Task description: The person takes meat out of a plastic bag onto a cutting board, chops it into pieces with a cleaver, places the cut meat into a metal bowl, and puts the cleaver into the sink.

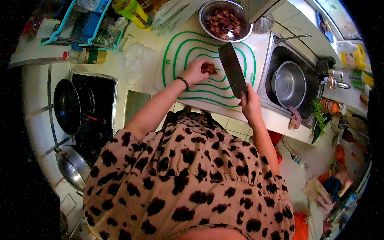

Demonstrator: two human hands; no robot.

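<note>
On the white cutting board [160,76] with green curved lines, my left hand [193,72] is closed around a piece of dark red meat [209,69]. A dark beaded bracelet circles that wrist. My right hand [251,105] grips the handle of a cleaver [233,68]. Its broad dark blade slants up and to the left over the right part of the board, apart from the meat. Behind the board stands a metal bowl [203,25] holding several chunks of similar dark meat [223,23].
Right of the board is a sink [269,76] with a metal basin [291,82] inside. At left are a stove with a black wok [67,106], a clear plastic bag [136,60] and an oil bottle [90,57]. Green vegetables [319,112] lie by the sink's front corner.
</note>
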